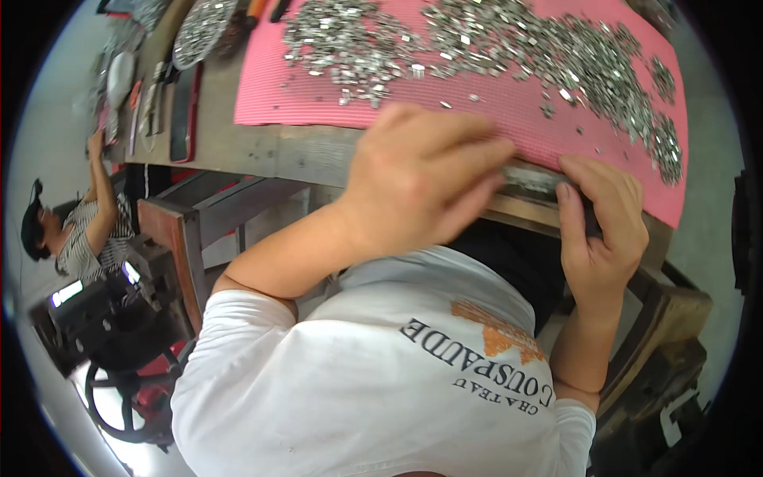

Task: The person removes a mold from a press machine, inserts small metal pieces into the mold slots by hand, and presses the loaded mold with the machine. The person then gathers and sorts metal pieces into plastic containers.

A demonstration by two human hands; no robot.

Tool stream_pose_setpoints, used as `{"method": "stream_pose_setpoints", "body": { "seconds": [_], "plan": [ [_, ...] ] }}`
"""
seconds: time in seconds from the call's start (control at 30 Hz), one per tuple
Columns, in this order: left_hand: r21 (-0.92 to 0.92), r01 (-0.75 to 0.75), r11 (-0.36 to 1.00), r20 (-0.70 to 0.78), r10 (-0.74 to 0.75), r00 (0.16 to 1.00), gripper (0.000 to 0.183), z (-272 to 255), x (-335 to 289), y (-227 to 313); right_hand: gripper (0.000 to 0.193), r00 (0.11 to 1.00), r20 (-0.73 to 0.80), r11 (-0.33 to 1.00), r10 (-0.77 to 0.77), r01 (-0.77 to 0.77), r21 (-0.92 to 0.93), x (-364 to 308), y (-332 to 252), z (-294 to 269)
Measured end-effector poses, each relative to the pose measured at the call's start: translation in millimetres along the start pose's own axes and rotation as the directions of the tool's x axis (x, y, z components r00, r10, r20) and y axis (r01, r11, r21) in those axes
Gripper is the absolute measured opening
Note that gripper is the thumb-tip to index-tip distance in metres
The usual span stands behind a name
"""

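Many small silvery metal pieces point(588, 71) lie in loose heaps on a pink ribbed mat point(318, 110) covering the bench. At the mat's near edge, my left hand point(421, 175) is closed, its fingers curled and pressed together; motion blurs the fingertips and hides what they may hold. Close by on the right, my right hand point(608, 215) curls its thumb and fingers at the bench edge, closed on something dark I cannot make out. A narrow greyish strip point(532, 181) shows between the two hands, its kind unclear.
A clear dish of metal pieces point(205, 32) stands at the far left, near a dark flat object with a red edge point(183, 113). The wooden bench edge point(278, 151) runs before me. Further left, another person point(83, 215) reaches toward the bench beside a black machine with a handwheel point(131, 397).
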State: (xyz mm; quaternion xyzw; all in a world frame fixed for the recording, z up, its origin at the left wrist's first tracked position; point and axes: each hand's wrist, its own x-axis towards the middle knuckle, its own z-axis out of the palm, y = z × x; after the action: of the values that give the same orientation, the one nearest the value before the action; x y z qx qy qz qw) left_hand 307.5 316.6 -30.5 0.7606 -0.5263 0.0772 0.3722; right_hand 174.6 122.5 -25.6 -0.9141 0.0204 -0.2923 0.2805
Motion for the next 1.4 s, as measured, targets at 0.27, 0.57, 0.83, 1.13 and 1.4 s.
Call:
{"method": "stream_pose_setpoints", "body": {
  "seconds": [0.27, 0.57, 0.83, 1.13, 1.4],
  "plan": [
    [0.268, 0.456, 0.849, -0.337, -0.361, 0.87, 0.015, -78.1, -41.6, -93.4, 0.015, 0.989, 0.135, 0.998, -0.067, 0.067, 0.001, 38.5, -22.2, 33.6],
    [0.265, 0.482, 0.835, -0.313, -0.398, 0.862, 0.008, -75.4, -45.2, -106.2, 0.009, 0.971, 0.178, 0.986, -0.162, 0.155, 0.056, 79.3, -51.5, 96.4],
    [0.183, 0.359, 0.915, -0.286, -0.3, 0.91, 0.013, -70.8, -47.4, -96.0, 0.005, 0.96, 0.164, 0.967, -0.228, 0.243, -0.072, 111.6, -67.3, 160.5],
    [0.226, 0.292, 0.929, -0.196, -0.25, 0.948, 0.017, -68.4, -50.9, -89.0, 0.009, 0.942, 0.214, 0.885, -0.258, 0.319, -0.338, 117.6, -77.9, 172.5],
    [0.348, 0.153, 0.925, -0.062, -0.14, 0.988, 0.009, -79.4, -46.6, -91.0, 0.011, 0.998, 0.059, 0.997, -0.03, 0.025, 0.076, 100.9, -54.6, 102.4]
  ]
}}
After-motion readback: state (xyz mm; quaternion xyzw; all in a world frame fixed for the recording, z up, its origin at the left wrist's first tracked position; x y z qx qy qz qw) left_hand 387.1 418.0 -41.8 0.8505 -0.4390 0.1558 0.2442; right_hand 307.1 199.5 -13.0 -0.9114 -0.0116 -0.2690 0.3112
